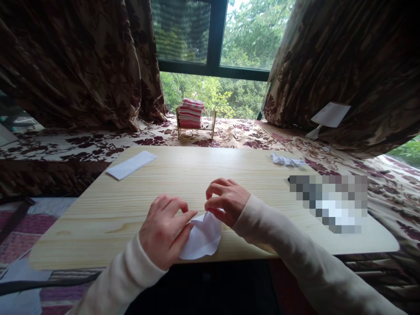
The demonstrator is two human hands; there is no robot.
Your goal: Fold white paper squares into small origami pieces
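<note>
The left hand point(164, 232) holds the left side of a white paper point(206, 239) with thumb and finger, and the right hand point(228, 202) pinches its top edge. The white paper is at the near edge of the wooden surface point(183, 170). A flat, folded paper point(131, 165) lies far left, and small folded papers point(286, 160) lie far right.

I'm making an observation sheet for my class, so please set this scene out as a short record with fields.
Left hand: at the left edge of the white paper; grip unclear
Right hand: fingertips at the paper's far edge, pinching it
Surface: pale table
Table's far left: folded strip, lying flat
Table's far right: creased papers
Beyond table: striped cloths stacked on a rack; lamp farther right
Unreadable: pixelated patch, right
</note>
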